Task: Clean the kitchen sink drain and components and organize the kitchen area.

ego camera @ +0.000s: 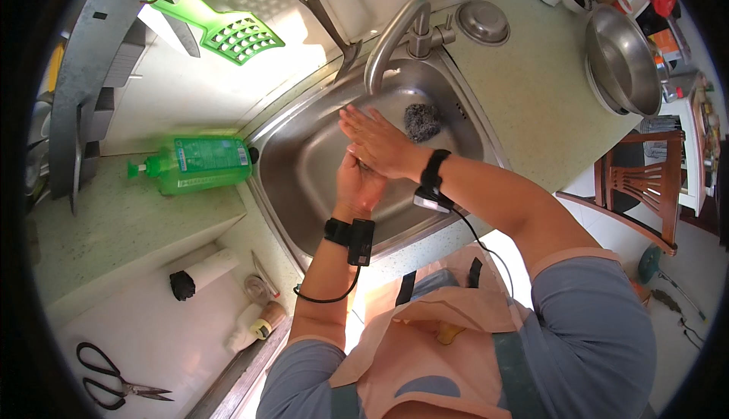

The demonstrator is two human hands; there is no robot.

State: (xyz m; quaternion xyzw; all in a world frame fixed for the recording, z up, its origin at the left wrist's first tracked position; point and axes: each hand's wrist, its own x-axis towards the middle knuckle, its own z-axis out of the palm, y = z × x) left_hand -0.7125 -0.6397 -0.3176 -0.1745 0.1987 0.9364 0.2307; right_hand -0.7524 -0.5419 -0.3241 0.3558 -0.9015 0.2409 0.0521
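My left hand [360, 187] and my right hand [381, 143] meet palm to palm over a stainless steel sink [307, 163]. The right one lies across the left, its fingers stretched out flat and a little apart, and I see no object in it. Most of the left hand's fingers are hidden beneath it. Just beyond the fingertips, the mouth of a curved metal faucet [373, 72] hangs over the basin; I cannot make out running water. A grey metal scouring pad [422, 122] rests in the sink, beside and apart from my right hand.
Left of the sink lies a green pump bottle [208, 163]. A green slotted scoop [242, 35] hangs from the rack [85, 77]. Black-handled scissors [122, 382] lie lower left. A metal bowl [623, 60] leans at the right, near a wooden chair [641, 183].
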